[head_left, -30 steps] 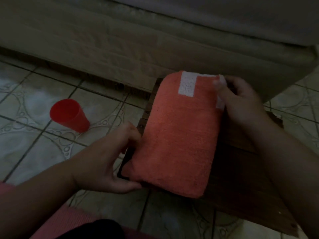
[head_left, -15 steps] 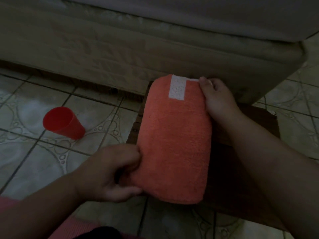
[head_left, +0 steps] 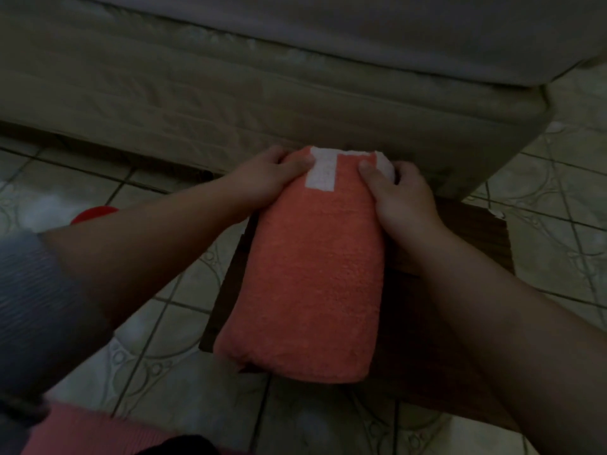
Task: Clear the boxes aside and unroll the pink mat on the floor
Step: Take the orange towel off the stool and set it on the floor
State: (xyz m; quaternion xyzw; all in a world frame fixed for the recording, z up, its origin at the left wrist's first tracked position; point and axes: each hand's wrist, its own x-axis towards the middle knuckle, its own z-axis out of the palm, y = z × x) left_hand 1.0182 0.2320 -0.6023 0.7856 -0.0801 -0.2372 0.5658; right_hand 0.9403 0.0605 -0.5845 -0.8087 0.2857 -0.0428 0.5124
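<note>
A folded, rolled-up pink-orange mat (head_left: 312,274) with white patches at its far end lies lengthwise on a dark brown board (head_left: 466,290) on the tiled floor. My left hand (head_left: 266,178) grips the mat's far left corner, thumb on top. My right hand (head_left: 400,195) grips the far right corner, fingers pressed into the white patch. Both hands are close to the bed base. No boxes are in sight.
A bed base and mattress (head_left: 262,77) fill the far side, right behind the mat. A red cup (head_left: 95,213) stands on the floor at left, mostly hidden by my left forearm. A pink ribbed fabric (head_left: 98,431) lies at the bottom edge.
My left hand moved from the mat's near left edge up to its far left corner. The mat now lies flatter and straighter on the board. The view shifted closer.
</note>
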